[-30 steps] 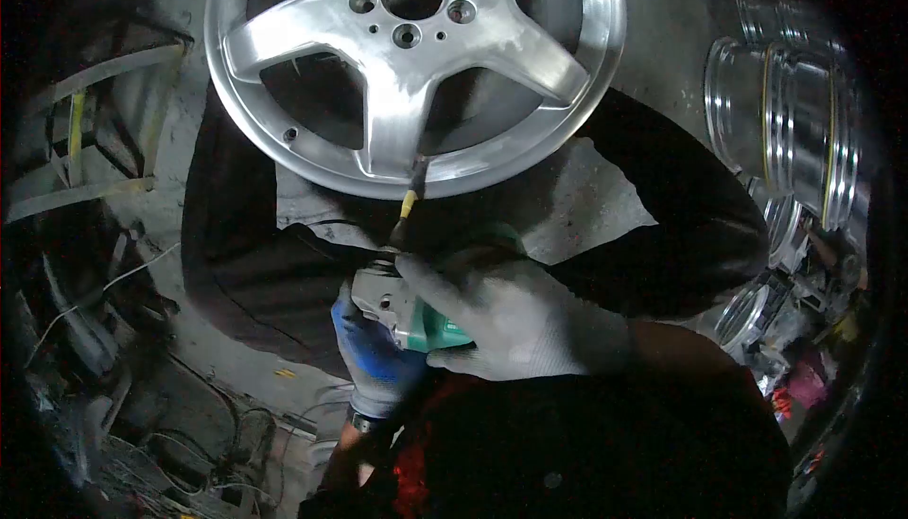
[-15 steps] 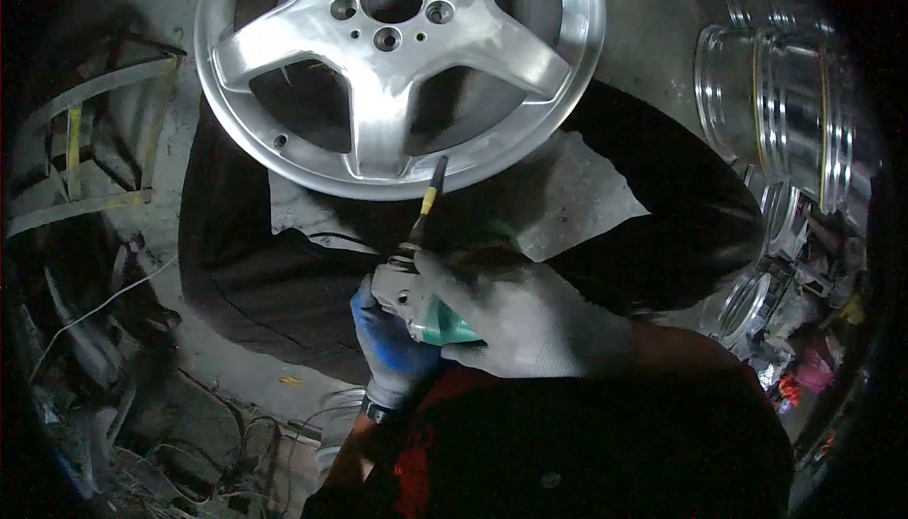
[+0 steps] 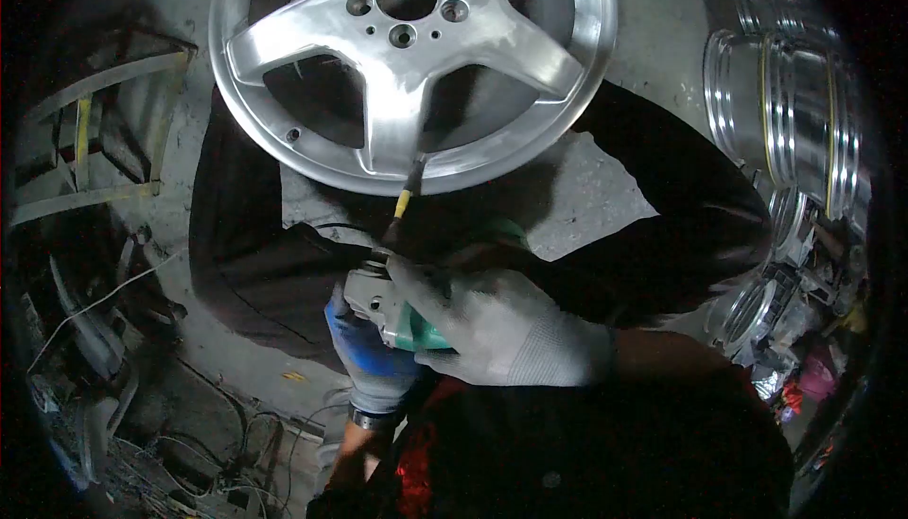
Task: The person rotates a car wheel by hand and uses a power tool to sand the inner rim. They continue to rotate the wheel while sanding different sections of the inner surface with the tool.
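Note:
A silver five-spoke wheel rim (image 3: 397, 103) lies at the top of the view, between the person's bent legs. My right hand (image 3: 511, 325), in a grey-white glove, is wrapped round the green body of a power tool (image 3: 421, 330). The tool's metal head is held from the left by my left hand (image 3: 376, 354), in a blue and grey glove. A thin dark shaft (image 3: 402, 205) with a yellow band reaches up from the tool, its tip at the rim's lower inner edge beside the bottom spoke. Some fingers are hidden behind the tool.
Polished rims (image 3: 790, 112) stand at the right, above a pile of mixed scraps (image 3: 804, 349). A metal frame (image 3: 83, 155) is at the upper left. Cables (image 3: 203, 453) and dark parts lie at the lower left. Dark-clothed legs (image 3: 681, 207) flank the rim.
Both hands and the tool have shifted left, and the shaft's tip has moved left along the rim's edge towards the bottom spoke. The rim and surroundings appear slightly further right in view.

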### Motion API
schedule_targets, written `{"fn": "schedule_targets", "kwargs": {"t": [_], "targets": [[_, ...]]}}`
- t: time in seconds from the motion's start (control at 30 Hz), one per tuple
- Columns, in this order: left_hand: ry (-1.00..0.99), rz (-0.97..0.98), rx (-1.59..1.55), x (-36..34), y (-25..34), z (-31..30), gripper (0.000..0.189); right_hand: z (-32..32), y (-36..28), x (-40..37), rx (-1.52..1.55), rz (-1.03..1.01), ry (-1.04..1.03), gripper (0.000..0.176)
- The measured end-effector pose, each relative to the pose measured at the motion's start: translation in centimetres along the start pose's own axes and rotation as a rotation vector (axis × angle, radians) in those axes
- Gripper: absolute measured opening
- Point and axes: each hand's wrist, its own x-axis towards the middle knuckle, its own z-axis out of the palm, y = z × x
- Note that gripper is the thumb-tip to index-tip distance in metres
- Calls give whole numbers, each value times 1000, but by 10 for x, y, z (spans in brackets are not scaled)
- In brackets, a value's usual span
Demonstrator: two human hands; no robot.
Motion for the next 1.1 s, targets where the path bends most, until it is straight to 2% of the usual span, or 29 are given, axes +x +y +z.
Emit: {"fn": "schedule_targets", "kwargs": {"t": [0.03,0.1,0.17,0.23,0.27,0.33,0.4,0.53,0.7,0.73,0.8,0.93,1.0,1.07,1.1], "targets": [[13,18,29,-1,1,0,44,0,-1,0,1,0,2,89],[-18,29,37,2,-2,-13,44,-2,-3,2,24,95,-146,88],[-55,39,41,9,-9,-24,44,-3,0,-1,25,78,-144,88],[-128,73,203,14,-17,-33,43,-7,3,-6,22,61,-146,87],[-131,74,199,13,-21,-28,43,-12,4,-12,14,92,-217,89],[-170,-150,-148,13,-28,-10,41,-20,5,-17,-1,122,-291,91],[-186,-141,-119,14,-32,-5,41,-23,3,-20,-73,160,-224,91],[-219,-146,-128,13,-27,-2,40,-15,-1,-16,-139,151,-223,93],[-172,-79,-122,-2,-13,-11,41,-20,-14,0,-83,128,-393,93],[-142,-29,-88,-1,-12,-17,41,-15,-12,1,-83,127,-393,93],[-114,20,-53,-4,-10,-18,41,-4,-8,1,-13,0,-160,89],[-66,63,25,-11,-10,-10,42,-11,-11,1,-39,8,-175,88],[-40,63,53,-9,-14,-15,43,-23,-14,0,-75,71,-341,89],[-180,-30,-74,3,-20,-21,45,-15,-6,-10,-69,87,-297,90],[-186,-30,-76,3,-22,-16,45,-14,-2,-16,-67,100,-252,92]]}}
